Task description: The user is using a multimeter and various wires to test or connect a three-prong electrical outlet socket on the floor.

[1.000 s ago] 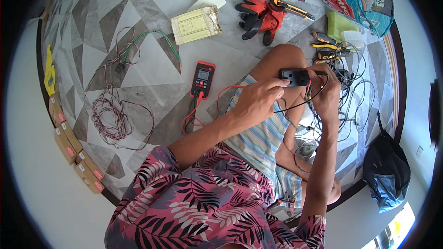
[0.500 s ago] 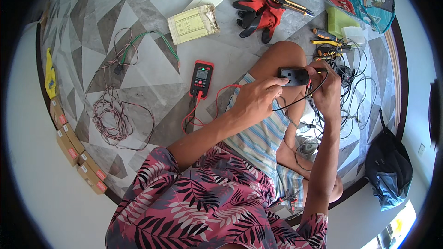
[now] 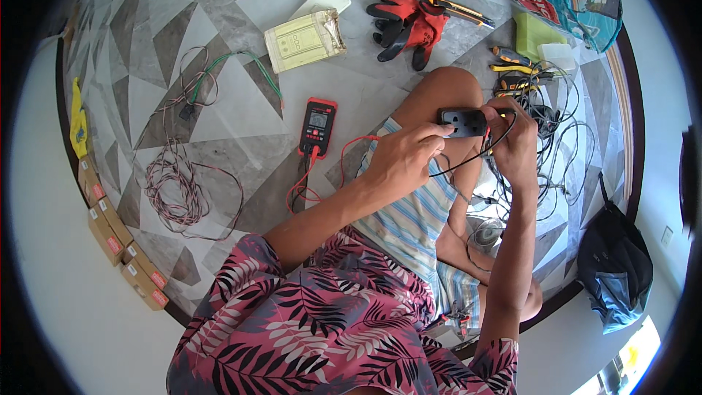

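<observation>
The left hand (image 3: 402, 161) and right hand (image 3: 515, 143) are both closed on the black socket block (image 3: 462, 122), held over the knee; the step looks like probing it w/ a test lead, so the next move needs a steady tip. The contact point is hidden by fingers, and the multimeter (image 3: 317, 126) on the floor (image 3: 219, 113) is too small to read.

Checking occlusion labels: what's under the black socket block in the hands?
Under the black socket block is the person's bare knee. The left hand and right hand grip its ends; a black cable hangs below. Its underside is hidden.
</observation>
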Demonstrator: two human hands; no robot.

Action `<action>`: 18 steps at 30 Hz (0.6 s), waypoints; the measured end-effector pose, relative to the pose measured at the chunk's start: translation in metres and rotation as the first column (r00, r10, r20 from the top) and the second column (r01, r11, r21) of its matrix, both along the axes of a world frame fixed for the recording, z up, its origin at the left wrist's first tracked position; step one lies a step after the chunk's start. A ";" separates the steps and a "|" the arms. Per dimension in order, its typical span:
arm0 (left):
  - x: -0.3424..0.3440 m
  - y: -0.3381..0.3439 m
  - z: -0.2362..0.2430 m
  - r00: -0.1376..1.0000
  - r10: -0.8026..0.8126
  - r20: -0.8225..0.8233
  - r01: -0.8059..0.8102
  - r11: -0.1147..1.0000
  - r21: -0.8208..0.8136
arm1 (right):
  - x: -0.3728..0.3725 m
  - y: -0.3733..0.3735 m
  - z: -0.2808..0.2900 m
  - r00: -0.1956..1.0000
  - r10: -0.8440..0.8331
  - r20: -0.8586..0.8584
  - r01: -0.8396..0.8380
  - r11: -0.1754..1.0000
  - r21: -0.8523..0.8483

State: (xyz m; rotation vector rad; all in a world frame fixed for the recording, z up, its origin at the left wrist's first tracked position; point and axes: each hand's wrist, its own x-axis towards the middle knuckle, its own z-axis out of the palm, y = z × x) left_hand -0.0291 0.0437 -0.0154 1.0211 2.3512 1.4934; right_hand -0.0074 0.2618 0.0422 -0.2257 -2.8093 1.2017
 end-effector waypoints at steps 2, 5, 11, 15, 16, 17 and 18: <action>0.000 -0.001 -0.002 1.000 -0.009 0.016 0.009 1.000 -0.005 | 0.000 -0.001 0.000 1.000 -0.013 0.007 0.013 1.000 -0.011; -0.001 0.001 -0.003 1.000 -0.025 -0.014 0.024 1.000 -0.017 | 0.001 -0.001 0.002 0.997 -0.052 -0.049 0.053 0.998 0.029; -0.002 -0.001 0.000 1.000 -0.020 -0.006 0.019 0.999 -0.039 | -0.002 0.000 0.001 0.999 0.014 -0.053 -0.014 1.000 0.004; -0.001 -0.001 0.000 1.000 -0.023 0.007 0.024 0.998 -0.061 | -0.002 -0.003 0.006 1.000 -0.012 -0.007 0.012 1.000 -0.002; -0.001 0.000 0.000 1.000 -0.022 0.014 0.023 0.998 -0.055 | -0.002 -0.003 0.005 1.000 -0.013 -0.007 0.013 1.000 -0.001; -0.001 0.000 0.000 1.000 -0.022 0.022 0.023 0.999 -0.048 | -0.002 -0.003 0.004 1.000 -0.007 -0.019 0.007 1.000 -0.005; -0.001 0.000 0.001 1.000 -0.021 0.022 0.022 0.999 -0.049 | -0.002 -0.003 0.003 0.999 -0.001 -0.033 0.000 1.000 -0.010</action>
